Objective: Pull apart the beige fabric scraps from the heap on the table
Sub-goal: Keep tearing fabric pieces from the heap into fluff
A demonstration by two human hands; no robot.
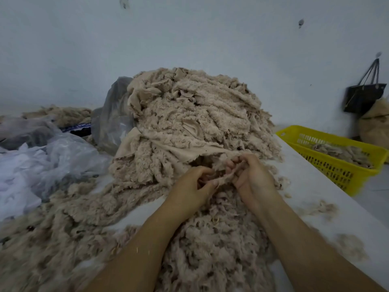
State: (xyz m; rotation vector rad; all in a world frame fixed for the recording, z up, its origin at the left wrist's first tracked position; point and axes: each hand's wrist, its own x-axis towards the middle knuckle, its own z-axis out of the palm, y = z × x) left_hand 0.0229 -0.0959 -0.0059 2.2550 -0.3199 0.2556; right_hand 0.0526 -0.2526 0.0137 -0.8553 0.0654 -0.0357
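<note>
A tall heap of beige fleece fabric scraps fills the middle of the white table. At the heap's near foot, my left hand and my right hand both grip one beige scrap stretched between them, fingers curled into it. Loose torn beige fluff lies spread under and between my forearms, reaching the table's near edge.
Clear and grey plastic bags lie at the left beside the heap. A yellow slotted basket holding some beige scraps stands off the table's right edge. A black bag hangs on the wall at far right, above a tan sack.
</note>
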